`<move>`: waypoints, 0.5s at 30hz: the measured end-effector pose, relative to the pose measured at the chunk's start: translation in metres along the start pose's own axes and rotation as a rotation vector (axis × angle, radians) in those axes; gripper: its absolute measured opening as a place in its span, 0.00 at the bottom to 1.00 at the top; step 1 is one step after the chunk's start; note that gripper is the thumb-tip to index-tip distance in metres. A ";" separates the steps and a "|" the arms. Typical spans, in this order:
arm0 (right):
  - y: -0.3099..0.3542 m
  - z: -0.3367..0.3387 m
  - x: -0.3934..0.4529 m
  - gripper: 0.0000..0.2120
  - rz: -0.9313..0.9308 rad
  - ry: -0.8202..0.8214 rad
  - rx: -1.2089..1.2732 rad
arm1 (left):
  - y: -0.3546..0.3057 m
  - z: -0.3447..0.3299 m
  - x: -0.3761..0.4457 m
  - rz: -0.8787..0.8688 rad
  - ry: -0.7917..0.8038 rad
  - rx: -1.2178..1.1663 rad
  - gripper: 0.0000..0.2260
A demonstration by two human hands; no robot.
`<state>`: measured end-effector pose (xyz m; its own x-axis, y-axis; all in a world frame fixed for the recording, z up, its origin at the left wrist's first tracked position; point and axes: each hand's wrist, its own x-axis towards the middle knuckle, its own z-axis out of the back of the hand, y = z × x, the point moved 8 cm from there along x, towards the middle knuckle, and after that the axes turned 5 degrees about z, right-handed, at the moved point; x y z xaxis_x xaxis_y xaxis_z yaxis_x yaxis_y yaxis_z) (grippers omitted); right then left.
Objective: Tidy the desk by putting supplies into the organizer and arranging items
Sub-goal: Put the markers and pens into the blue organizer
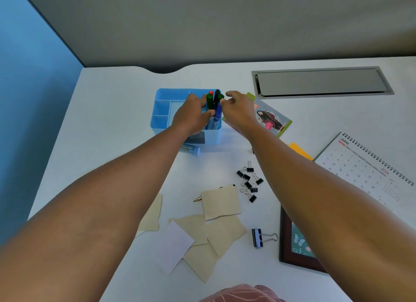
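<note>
A light blue organizer (162, 109) stands at the middle of the white desk (117, 130). Several markers stand upright in its right compartment: a green one (209, 101), a black one (217, 95), a blue one (218, 111) and one with a red cap (211, 92). My left hand (193, 115) reaches over the organizer, its fingers and thumb curled against the green and blue markers. From the right, my right hand (239, 109) pinches a green-capped marker (221, 97) between thumb and forefinger.
A blue tube (191, 149) lies in front of the organizer. Nearer me are several small binder clips (248, 182), a large binder clip (261, 237), a pencil (197, 199) under torn beige papers (220, 202) and a white card (172, 246). Right: picture frame (290, 245), calendar (364, 166), photo card (273, 119).
</note>
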<state>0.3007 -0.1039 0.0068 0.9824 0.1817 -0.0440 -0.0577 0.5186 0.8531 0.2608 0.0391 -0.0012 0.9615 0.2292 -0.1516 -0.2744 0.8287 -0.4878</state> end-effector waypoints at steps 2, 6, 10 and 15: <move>-0.001 0.002 0.001 0.16 -0.007 -0.016 0.023 | -0.003 0.000 -0.002 -0.017 -0.008 -0.018 0.16; 0.000 0.003 0.000 0.16 0.012 0.003 -0.017 | -0.011 -0.006 -0.006 -0.059 0.063 0.056 0.19; -0.003 0.004 -0.002 0.17 -0.013 0.002 -0.001 | -0.014 -0.008 -0.006 -0.036 0.112 0.109 0.26; -0.002 0.005 -0.002 0.17 -0.001 -0.004 0.007 | -0.012 -0.005 -0.008 -0.013 0.094 0.063 0.25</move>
<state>0.2996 -0.1096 0.0077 0.9831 0.1778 -0.0424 -0.0559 0.5130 0.8565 0.2566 0.0248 0.0012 0.9588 0.1716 -0.2265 -0.2573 0.8625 -0.4357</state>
